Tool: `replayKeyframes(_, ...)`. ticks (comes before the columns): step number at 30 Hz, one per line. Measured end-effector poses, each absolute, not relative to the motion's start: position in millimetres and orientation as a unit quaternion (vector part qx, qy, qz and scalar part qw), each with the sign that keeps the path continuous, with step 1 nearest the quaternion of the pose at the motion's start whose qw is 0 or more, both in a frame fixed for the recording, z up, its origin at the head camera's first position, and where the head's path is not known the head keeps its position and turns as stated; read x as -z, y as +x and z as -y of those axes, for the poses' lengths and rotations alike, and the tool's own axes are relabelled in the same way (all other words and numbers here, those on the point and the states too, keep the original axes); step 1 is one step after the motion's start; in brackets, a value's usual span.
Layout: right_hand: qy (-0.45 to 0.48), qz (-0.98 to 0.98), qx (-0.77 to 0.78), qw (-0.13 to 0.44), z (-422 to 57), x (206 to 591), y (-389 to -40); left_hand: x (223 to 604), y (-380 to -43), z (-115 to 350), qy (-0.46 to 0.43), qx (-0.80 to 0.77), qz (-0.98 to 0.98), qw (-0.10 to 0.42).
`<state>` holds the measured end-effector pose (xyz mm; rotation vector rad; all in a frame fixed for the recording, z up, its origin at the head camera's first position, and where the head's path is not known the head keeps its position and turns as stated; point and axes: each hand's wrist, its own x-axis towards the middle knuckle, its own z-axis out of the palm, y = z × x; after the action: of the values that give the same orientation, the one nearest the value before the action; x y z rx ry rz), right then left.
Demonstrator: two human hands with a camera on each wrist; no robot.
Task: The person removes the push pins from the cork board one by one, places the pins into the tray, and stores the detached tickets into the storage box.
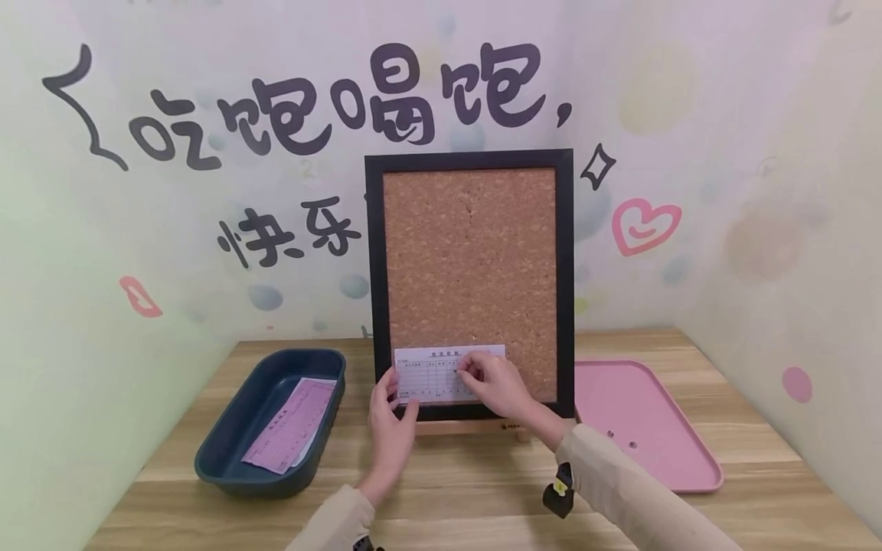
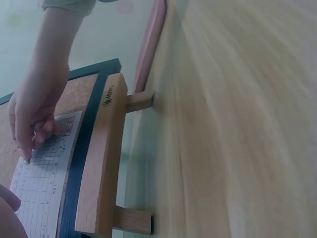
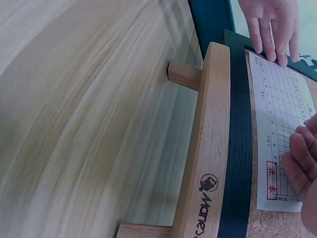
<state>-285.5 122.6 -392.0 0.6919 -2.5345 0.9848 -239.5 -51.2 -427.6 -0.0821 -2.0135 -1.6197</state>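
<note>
A white printed form [image 1: 419, 376] lies flat against the lower part of a black-framed corkboard [image 1: 472, 252]. At its left edge, my left hand [image 1: 391, 425] rests its extended fingers on the paper and frame. My right hand [image 1: 501, 386] is over the right half of the form, its thumb and fingers pinching a small metallic thumbtack [image 2: 27, 161] against the paper. In the right wrist view, the form's red stamp [image 3: 272, 180] shows below the curled right fingers. How deep the tack sits cannot be seen.
A dark blue bin [image 1: 227, 428] at the left holds pink slips [image 1: 292, 425] over a white sheet. At the right, a pink tray [image 1: 661, 467] bears two small tacks [image 1: 632, 444]. A wooden easel ledge [image 3: 210, 124] supports the board on the table.
</note>
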Motion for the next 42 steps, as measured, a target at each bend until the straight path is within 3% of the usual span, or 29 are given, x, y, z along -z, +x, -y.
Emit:
replayKeyframes(14,0.245,0.891,-0.34,0.174,-122,394,-286,406,-266,72,-0.05,0.6,0.748,0.278)
replayKeyframes(28,0.244,0.892,-0.337,0.178,-121,394,-286,392,-282,80,-0.075,0.442,0.82,0.355)
replayKeyframes(42,0.243,0.892,-0.335,0.179,-121,394,-286,385,-285,89,-0.101,0.315,0.889,0.318)
